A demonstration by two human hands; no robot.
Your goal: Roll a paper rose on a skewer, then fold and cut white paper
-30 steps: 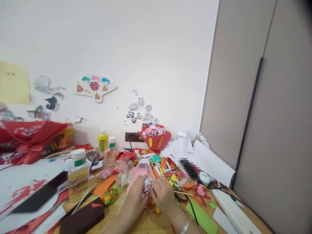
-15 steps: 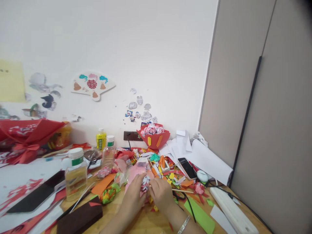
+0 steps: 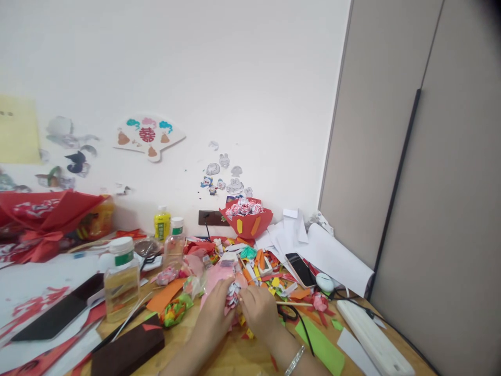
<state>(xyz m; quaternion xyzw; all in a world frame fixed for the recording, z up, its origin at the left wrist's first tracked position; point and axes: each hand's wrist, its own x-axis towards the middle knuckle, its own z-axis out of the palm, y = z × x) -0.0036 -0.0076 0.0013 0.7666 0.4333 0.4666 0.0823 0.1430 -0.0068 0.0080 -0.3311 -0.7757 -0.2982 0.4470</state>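
Between my two hands is a small white and pink paper flower (image 3: 234, 295) with frilled edges. My left hand (image 3: 217, 304) is curled against its left side, fingers closed round it. On the other side my right hand (image 3: 257, 309) pinches at the flower's edge, its fingertips partly hidden. Pink wrapping paper (image 3: 214, 275) lies just behind the hands. Under and around them are scattered colored paper scraps. A thin wooden stick (image 3: 293, 304) extends to the right of my right hand, close to black-handled scissors (image 3: 288, 313).
Clear bottles (image 3: 122, 287) and a dark box (image 3: 129, 347) stand at left, near a black tablet-like slab (image 3: 58, 308). A red paper bouquet (image 3: 246, 219) stands at the wall. To the right lie a phone (image 3: 300, 270), green paper (image 3: 321, 347) and a white power strip (image 3: 376, 339).
Almost nothing differs. My hands stay at the flower, with only a slight shift of the right fingers and wrist.
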